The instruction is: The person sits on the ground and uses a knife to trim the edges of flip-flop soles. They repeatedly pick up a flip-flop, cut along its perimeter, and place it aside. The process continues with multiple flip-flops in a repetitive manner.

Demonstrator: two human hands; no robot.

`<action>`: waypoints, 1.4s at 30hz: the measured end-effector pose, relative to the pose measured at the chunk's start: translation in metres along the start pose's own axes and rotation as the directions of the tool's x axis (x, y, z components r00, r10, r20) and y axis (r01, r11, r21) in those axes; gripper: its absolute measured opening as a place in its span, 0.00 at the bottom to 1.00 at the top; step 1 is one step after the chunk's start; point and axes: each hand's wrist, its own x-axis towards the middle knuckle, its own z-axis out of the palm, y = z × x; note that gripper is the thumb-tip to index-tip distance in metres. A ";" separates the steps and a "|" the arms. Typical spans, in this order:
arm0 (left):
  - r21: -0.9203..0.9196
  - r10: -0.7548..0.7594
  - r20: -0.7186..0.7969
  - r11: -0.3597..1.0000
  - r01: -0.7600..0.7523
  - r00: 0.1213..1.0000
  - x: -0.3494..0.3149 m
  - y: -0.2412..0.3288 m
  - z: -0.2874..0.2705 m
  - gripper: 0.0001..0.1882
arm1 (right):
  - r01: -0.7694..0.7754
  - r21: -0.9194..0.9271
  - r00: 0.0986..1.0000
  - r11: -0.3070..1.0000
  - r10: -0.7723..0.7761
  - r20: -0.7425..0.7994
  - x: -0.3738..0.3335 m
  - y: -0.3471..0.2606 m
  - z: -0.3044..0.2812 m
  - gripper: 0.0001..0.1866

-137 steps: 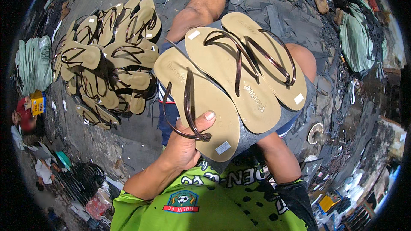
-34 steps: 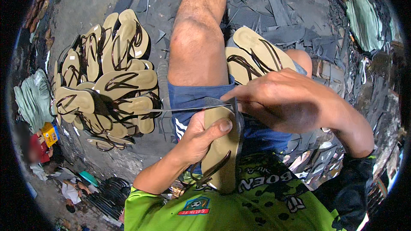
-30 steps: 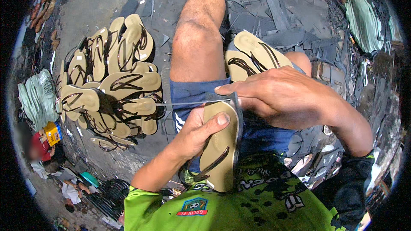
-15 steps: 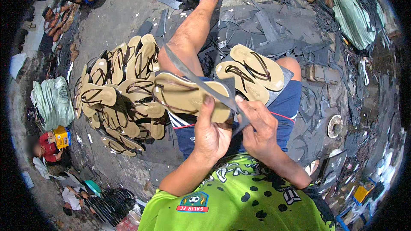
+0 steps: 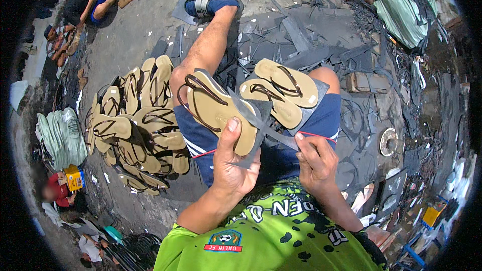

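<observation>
My left hand (image 5: 234, 168) is closed round the heel end of a tan flip-flop (image 5: 213, 108) with dark brown straps, its thumb pressed on the footbed. Dark grey sole sheet sticks out past the flip-flop's edge. In a pinch, my right hand (image 5: 319, 163) holds the end of a thin grey strip (image 5: 279, 136), which looks like rubber and runs up along the flip-flop's right side. Whether the strip is still joined to the sole I cannot tell. On my right thigh lie two more tan flip-flops (image 5: 286, 78) on grey sheet material.
A heap of similar flip-flops (image 5: 143, 155) is on the ground at my left. Grey offcuts (image 5: 296, 35) litter the ground ahead and right. A brick-like block (image 5: 369, 83) and a round metal piece (image 5: 390, 142) lie at right. Pale green sacks (image 5: 61, 138) and other people are farther off.
The flip-flop has turned more upright, its toe end now pointing up. My right hand has moved right and down, away from it, drawing the strip's end along.
</observation>
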 end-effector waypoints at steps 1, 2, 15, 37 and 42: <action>0.000 -0.011 0.014 1.000 0.011 1.000 0.000 0.002 -0.004 0.11 | -0.020 0.032 0.999 0.999 0.019 0.034 0.005 -0.005 -0.003 0.29; -0.001 -0.022 0.027 1.000 0.022 0.999 0.000 0.002 -0.006 0.11 | -0.025 0.031 0.999 0.999 0.023 0.049 0.010 -0.008 -0.005 0.29; 0.256 -0.028 0.037 0.967 0.018 0.999 -0.013 -0.017 -0.053 0.22 | -0.348 0.148 0.831 0.926 0.232 0.506 0.042 -0.034 -0.029 0.21; 0.012 -0.033 -0.172 0.999 0.035 0.985 -0.019 -0.010 -0.061 0.16 | -0.169 0.198 0.919 0.966 0.082 0.386 -0.003 -0.027 0.011 0.27; 0.087 -0.005 -0.261 0.996 0.029 0.965 -0.021 -0.015 -0.063 0.17 | -0.148 0.214 0.930 0.965 0.062 0.363 0.031 -0.027 0.029 0.28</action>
